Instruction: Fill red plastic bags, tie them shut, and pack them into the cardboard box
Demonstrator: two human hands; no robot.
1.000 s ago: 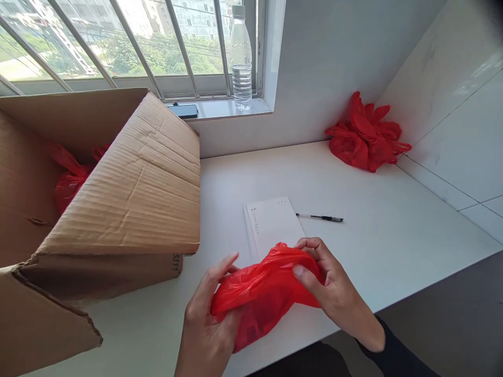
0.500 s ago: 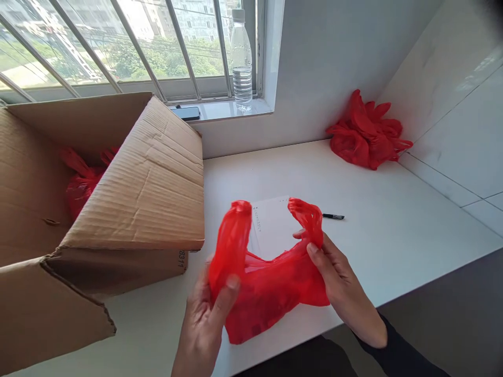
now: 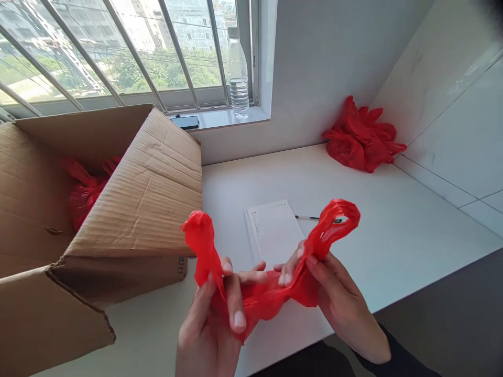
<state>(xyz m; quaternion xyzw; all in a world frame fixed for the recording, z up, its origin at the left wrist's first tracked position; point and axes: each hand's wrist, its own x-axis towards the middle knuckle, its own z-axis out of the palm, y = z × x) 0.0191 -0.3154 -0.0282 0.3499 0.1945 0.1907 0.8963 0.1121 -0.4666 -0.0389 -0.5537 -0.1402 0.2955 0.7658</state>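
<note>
Between my two hands a red plastic bag [image 3: 267,301] is stretched above the front of the white table, its middle bunched together. My left hand [image 3: 214,319] grips its left side, with one handle rising above the fingers. On the other side my right hand [image 3: 330,285] pinches the bag below its right handle, which stands up as an open loop. Behind the bag lies a white notepad [image 3: 271,225] with small print. A black pen [image 3: 308,217] rests beside the pad, partly hidden by the right handle.
A large open cardboard box [image 3: 157,199] stands on the left with a red bag [image 3: 84,196] inside. More red bags [image 3: 363,139] are heaped in the far right corner. A water bottle [image 3: 238,78] and a phone [image 3: 185,122] sit on the sill. The table edge [image 3: 412,291] runs along the front right.
The bag's body has been gathered from a hanging, spread shape into a narrow bunch. Its handles have moved farther apart, and my left fingers now reach across the front.
</note>
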